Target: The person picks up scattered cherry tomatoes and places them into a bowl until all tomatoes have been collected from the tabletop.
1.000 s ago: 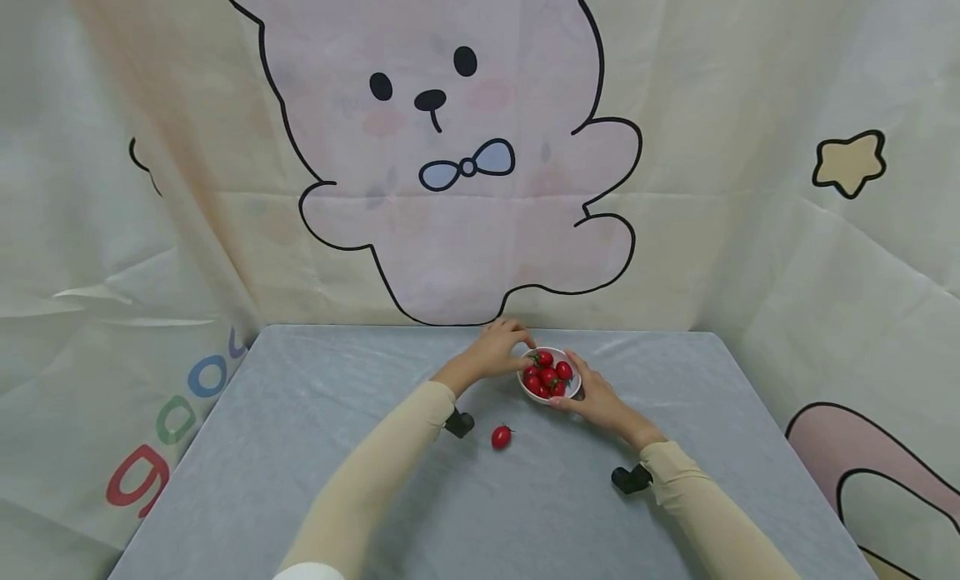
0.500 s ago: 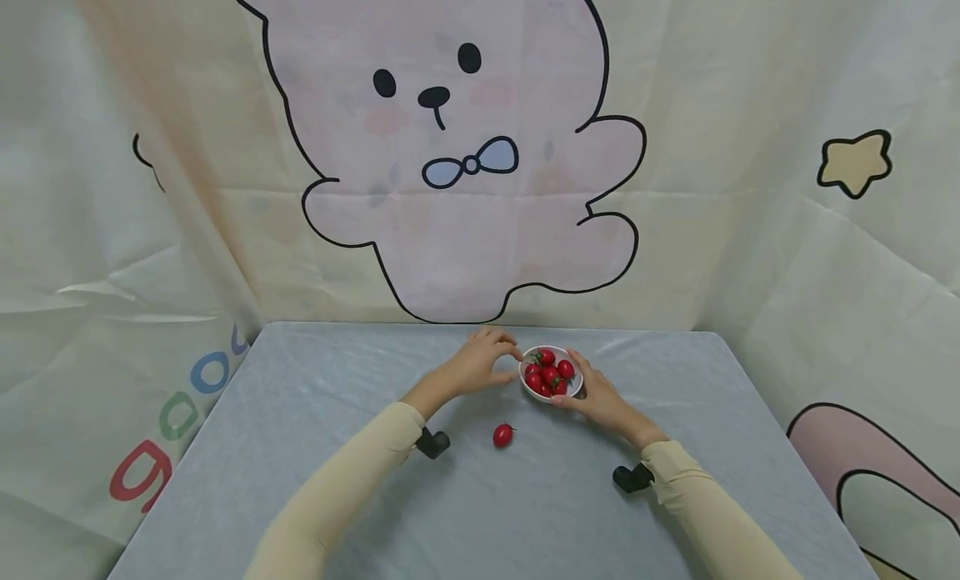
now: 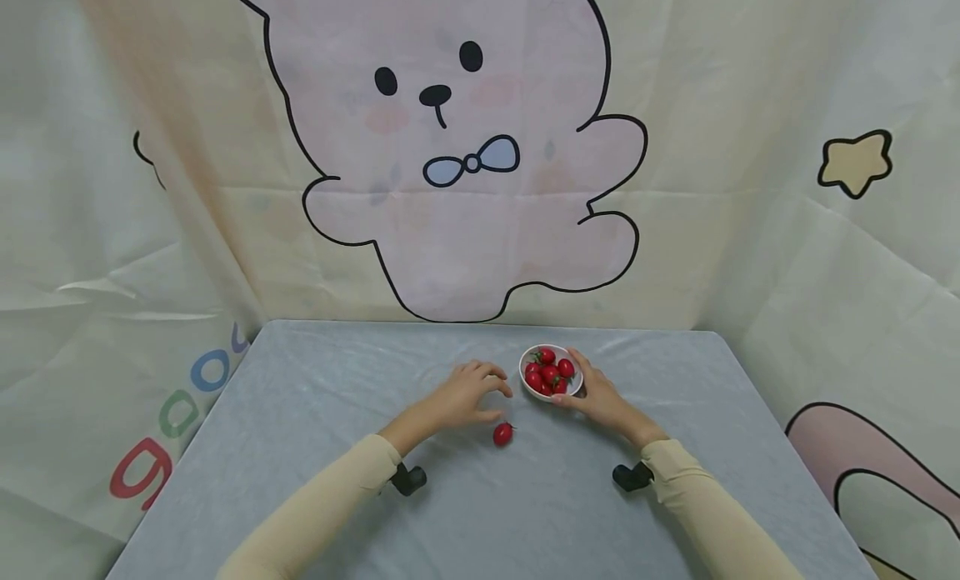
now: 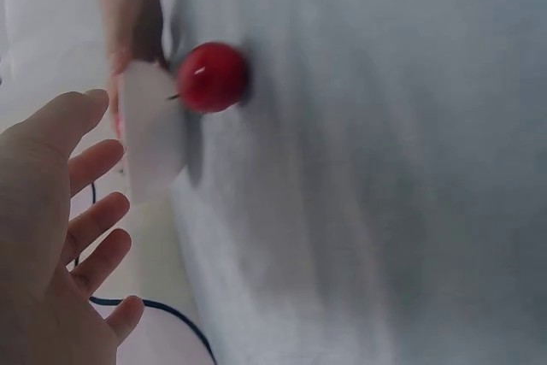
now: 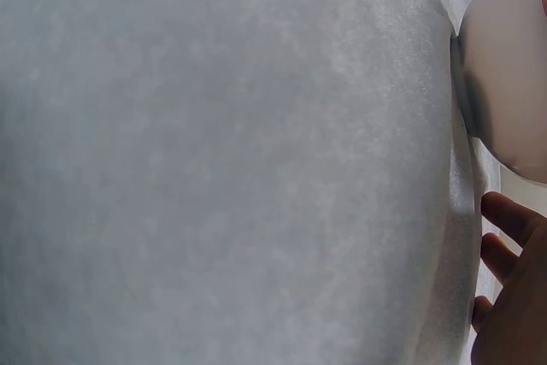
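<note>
My left hand (image 3: 457,399) hovers just above and left of a lone cherry tomato (image 3: 503,434) on the table, fingers spread and loosely bent, holding nothing. In the left wrist view, the tomato (image 4: 214,77) with its thin stem lies beyond the thumb, apart from the fingers. A small white bowl (image 3: 574,385) with several red cherry tomatoes (image 3: 550,373) stands farther back. My right hand (image 3: 600,399) grips that bowl from its right side, thumb in front and fingers behind. The right wrist view shows the bowl's outer wall (image 5: 504,74) and part of the right hand (image 5: 517,288).
A grey-blue cloth covers the table (image 3: 360,355). Behind it hangs a pale backdrop (image 3: 690,230) with a cartoon bear. Black wrist mounts (image 3: 632,477) sit under both forearms. A dark cable (image 4: 171,309) curves across the lower left of the left wrist view.
My left hand has drawn away from the bowl, moving left and toward me, down near the lone tomato. The right hand stays on the bowl; the tomatoes look unmoved.
</note>
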Available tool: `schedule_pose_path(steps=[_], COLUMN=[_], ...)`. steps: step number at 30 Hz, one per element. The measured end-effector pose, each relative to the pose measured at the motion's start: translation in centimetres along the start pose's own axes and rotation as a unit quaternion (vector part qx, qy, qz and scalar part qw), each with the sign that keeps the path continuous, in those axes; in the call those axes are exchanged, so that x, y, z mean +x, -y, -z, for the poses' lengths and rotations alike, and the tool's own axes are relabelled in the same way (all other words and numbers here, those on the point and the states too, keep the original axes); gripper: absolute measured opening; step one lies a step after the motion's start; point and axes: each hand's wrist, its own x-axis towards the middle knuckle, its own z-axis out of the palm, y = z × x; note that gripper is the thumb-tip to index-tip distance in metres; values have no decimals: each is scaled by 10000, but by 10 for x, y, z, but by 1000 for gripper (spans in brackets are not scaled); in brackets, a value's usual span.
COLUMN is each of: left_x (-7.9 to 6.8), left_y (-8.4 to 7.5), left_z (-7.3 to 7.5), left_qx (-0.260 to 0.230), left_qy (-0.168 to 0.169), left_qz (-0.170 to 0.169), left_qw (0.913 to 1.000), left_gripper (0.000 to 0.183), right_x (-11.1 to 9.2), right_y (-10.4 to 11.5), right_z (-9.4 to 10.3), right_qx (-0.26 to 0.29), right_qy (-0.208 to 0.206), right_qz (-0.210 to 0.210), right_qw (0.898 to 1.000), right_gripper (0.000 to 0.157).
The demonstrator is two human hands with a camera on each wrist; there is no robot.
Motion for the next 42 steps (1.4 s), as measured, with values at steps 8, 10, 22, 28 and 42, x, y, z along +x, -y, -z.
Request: schedule_pose_path(steps=[8,10,22,28,42], left_x=[-17,-19,-24,-25,-17], left_y=[-2,-3,-2,-1,-2], left_z=[-18,-21,-34,-35,-23], left_qx=[72,55,185,136,-58], left_qy=[232,287,233,200,-209], left_qz=[-129,-123,-212,-194,-304], left_qw=[9996,9995,9993,9995,9993], left_gripper=[38,38,40,41,39], right_x=[2,2,1,0,0], right_y=[0,0,0,1,1], right_z=[0,0,0,1,0], right_qx=[-81,-58,-28,-67,75], right_qy=[-27,-28,-90,-106,-210], right_qz=[6,-14,215,275,379], right_qw=[10000,10000,9997,9995,9990], right_gripper=[111,112,114,114,115])
